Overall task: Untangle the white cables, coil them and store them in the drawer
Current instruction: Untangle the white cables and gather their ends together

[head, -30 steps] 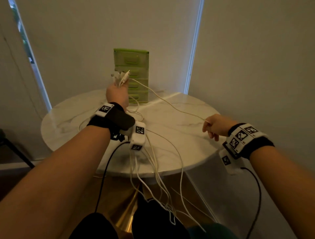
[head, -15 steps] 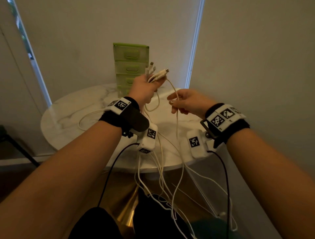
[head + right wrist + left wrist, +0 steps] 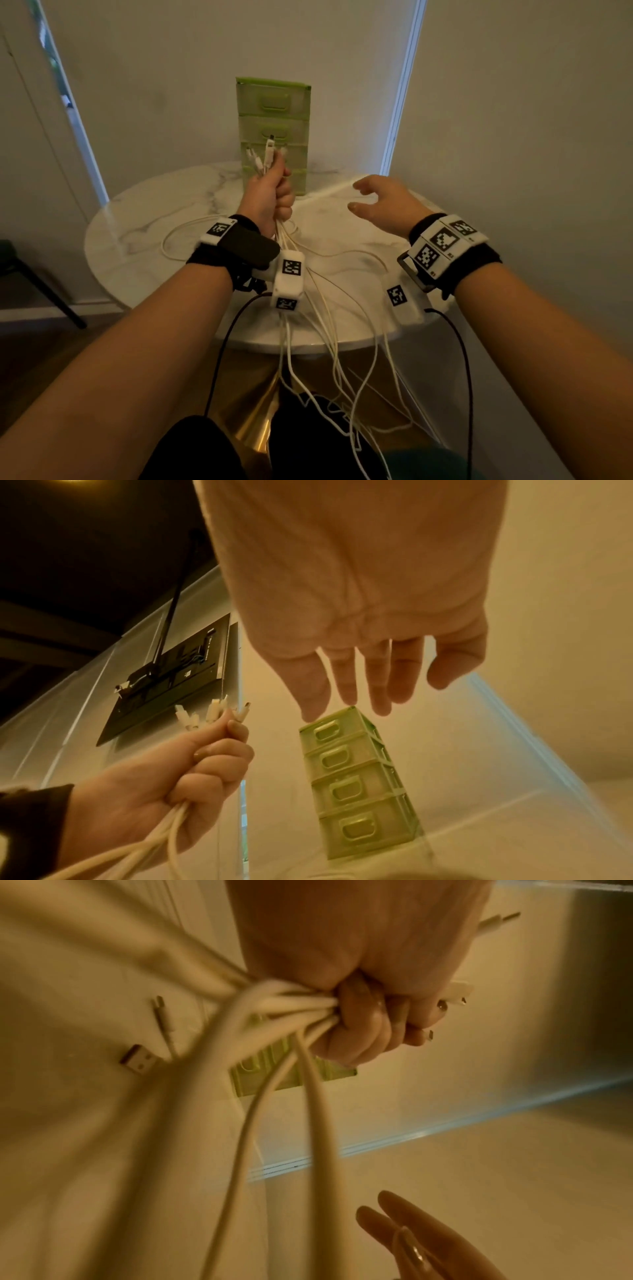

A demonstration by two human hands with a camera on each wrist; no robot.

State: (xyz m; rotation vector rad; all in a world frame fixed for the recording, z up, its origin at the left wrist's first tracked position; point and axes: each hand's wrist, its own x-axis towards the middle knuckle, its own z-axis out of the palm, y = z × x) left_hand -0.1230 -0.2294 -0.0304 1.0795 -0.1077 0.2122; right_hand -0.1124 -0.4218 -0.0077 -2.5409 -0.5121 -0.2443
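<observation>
My left hand is raised over the table, fist closed round a bundle of white cables. Their plug ends stick up above the fist, and the cords trail down over the table edge toward my lap. One cable loops on the marble top. My right hand hovers to the right of the left, fingers spread and straight, holding nothing. The green drawer unit stands at the back of the table, all its drawers closed.
The round marble table has a gold base below. Walls and window strips close in behind and to the right. A dark chair leg stands at the left on the floor. A loose USB plug hangs in the left wrist view.
My right hand let go of the cable it was pinching, opened and moved right. My left hand shifted back toward the drawer unit with the bundle still in its fist.
</observation>
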